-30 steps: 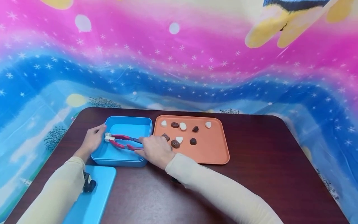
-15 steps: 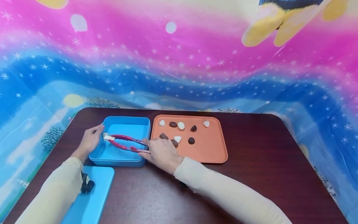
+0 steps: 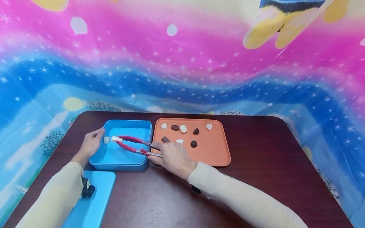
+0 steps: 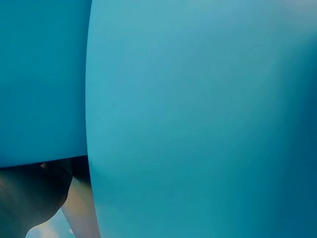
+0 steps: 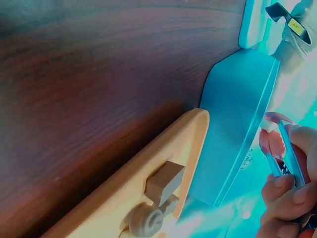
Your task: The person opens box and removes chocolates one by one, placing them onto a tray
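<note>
In the head view, my right hand (image 3: 174,158) grips the red-tipped metal tongs (image 3: 134,139), whose tips reach over the open blue box (image 3: 119,166). At the tips is a white block-shaped chocolate (image 3: 116,138). Just left of it, a second whitish piece (image 3: 106,140) is inside the box near its left wall. My left hand (image 3: 90,144) holds the box by its left side; in the left wrist view, only part of that hand (image 4: 34,193) shows past the blue walls. The right wrist view shows my right fingers (image 5: 282,203) curled round the tongs.
An orange tray (image 3: 212,152) with several dark and white chocolates adjoins the box on the right; my right hand covers part of it. A blue lid (image 3: 98,202) lies in front of the box, under my left forearm. The dark wooden table (image 3: 262,152) extends right.
The tongs have drawn back to the right with the white block at their tips, away from the whitish piece near the left wall. My left hand stays at the box's side.
</note>
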`<state>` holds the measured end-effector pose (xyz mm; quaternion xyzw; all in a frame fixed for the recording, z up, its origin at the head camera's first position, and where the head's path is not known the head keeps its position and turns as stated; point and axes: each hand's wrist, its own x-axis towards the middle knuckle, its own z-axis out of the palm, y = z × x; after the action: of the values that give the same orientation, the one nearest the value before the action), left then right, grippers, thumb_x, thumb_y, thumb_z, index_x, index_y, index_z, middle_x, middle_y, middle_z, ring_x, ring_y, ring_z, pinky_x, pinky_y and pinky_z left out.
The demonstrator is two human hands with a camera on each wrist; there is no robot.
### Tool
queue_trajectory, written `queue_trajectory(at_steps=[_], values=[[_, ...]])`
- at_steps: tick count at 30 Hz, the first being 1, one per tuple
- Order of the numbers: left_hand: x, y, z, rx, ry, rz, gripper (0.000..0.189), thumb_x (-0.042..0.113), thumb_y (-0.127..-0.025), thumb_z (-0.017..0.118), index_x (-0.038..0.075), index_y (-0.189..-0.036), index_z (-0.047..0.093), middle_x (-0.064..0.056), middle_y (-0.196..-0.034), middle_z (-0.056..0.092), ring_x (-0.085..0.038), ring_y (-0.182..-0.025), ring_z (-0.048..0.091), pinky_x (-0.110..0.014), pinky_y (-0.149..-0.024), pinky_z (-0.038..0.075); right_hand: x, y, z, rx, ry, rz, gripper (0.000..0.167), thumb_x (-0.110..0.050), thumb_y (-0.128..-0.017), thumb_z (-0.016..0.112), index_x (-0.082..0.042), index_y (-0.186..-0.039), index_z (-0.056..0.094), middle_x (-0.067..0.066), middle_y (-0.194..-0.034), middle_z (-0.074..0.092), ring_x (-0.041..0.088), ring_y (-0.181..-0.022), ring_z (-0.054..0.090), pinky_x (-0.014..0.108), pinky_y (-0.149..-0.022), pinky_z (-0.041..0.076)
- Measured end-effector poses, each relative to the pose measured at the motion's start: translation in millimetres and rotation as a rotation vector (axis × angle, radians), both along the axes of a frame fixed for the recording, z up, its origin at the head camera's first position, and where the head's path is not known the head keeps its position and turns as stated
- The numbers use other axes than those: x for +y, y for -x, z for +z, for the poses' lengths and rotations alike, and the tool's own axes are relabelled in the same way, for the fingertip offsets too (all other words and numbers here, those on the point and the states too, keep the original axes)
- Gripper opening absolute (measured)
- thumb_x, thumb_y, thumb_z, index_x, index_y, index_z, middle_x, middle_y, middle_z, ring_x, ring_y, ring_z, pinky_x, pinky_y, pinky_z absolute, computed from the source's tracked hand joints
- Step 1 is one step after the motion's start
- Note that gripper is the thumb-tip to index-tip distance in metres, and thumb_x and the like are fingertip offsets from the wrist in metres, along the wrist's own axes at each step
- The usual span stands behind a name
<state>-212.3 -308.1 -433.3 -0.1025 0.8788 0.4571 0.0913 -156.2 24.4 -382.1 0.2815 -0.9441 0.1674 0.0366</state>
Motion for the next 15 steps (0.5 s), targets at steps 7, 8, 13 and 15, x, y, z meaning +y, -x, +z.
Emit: queue_trajectory(at_steps=[7,8,13,15], values=[[-0.2,-2.7,0.2,0.005,-0.018,-0.020,0.076,0.059,-0.106,0.017,0.009,-0.162,0.010,-0.027,-0.167,0.010,-0.054,-0.153,0.008,-0.076,-0.117,0.015,17.5,-7.4,-1.7,-0.040,0.056,-0.026,0.039,-0.051,-0.093,0.069,-0.024,-0.121,0.072,-0.010,-0.061,0.058,0.008,-0.057,0.051,0.021,-0.044,0.038],[-0.3,-3.0,0.5,0.005,-0.020,-0.022,0.076,0.060,-0.106,0.017,0.008,-0.162,0.010,-0.027,-0.167,0.010,-0.055,-0.153,0.008,-0.076,-0.117,0.015,20.3,-8.4,-2.3,-0.037,0.060,-0.030,0.039,-0.051,-0.093,0.069,-0.024,-0.122,0.072,-0.010,-0.063,0.060,0.007,-0.059,0.051,0.020,-0.044,0.038],[-0.2,-3.9,0.7,0.015,-0.019,-0.026,0.075,0.058,-0.107,0.017,0.008,-0.162,0.011,-0.027,-0.167,0.010,-0.054,-0.153,0.008,-0.076,-0.118,0.014,33.8,-12.8,-3.6,-0.053,0.084,-0.050,0.046,-0.050,-0.093,0.070,-0.024,-0.130,0.070,-0.010,-0.073,0.062,0.004,-0.055,0.051,0.020,-0.043,0.038],[-0.5,-3.8,0.9,0.021,-0.018,-0.033,0.074,0.058,-0.107,0.017,0.008,-0.162,0.011,-0.026,-0.167,0.010,-0.054,-0.153,0.007,-0.075,-0.118,0.014,39.2,-14.4,-2.8,-0.056,0.084,-0.063,0.046,-0.050,-0.092,0.070,-0.024,-0.130,0.070,-0.010,-0.070,0.059,0.004,-0.052,0.049,0.021,-0.042,0.038]])
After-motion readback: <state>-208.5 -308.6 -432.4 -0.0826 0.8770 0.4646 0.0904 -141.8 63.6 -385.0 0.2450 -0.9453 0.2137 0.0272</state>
